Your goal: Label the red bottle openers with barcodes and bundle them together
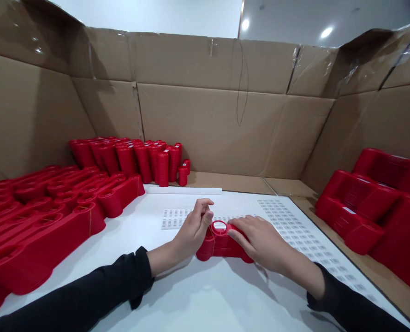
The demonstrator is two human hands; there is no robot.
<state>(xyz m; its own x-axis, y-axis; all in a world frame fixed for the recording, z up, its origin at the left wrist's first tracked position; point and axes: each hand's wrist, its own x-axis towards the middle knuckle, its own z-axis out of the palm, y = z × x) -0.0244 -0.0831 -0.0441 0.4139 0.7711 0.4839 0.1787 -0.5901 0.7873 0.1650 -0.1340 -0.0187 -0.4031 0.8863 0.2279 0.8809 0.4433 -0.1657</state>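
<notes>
A bundle of stacked red plastic parts (227,247) with rounded ends stands on the white tabletop in front of me. A thin band runs around its left part, and a white label (220,225) shows at the ring on top. My right hand (258,237) grips the bundle's right end, thumb on the near side and fingers over the top. Beside the left end, my left hand (195,227) is raised with bent fingers, a gap between thumb and forefinger. Nothing shows in it. Behind the hands lies a sheet of small printed labels (173,220), partly hidden.
Many banded red stacks (97,203) fill the left side, with upright red stacks (142,161) behind. More red bundles (360,196) are piled at right. A larger label sheet (294,233) lies right of centre. A white strip (184,190) lies along the back; cardboard walls (208,110) enclose the table.
</notes>
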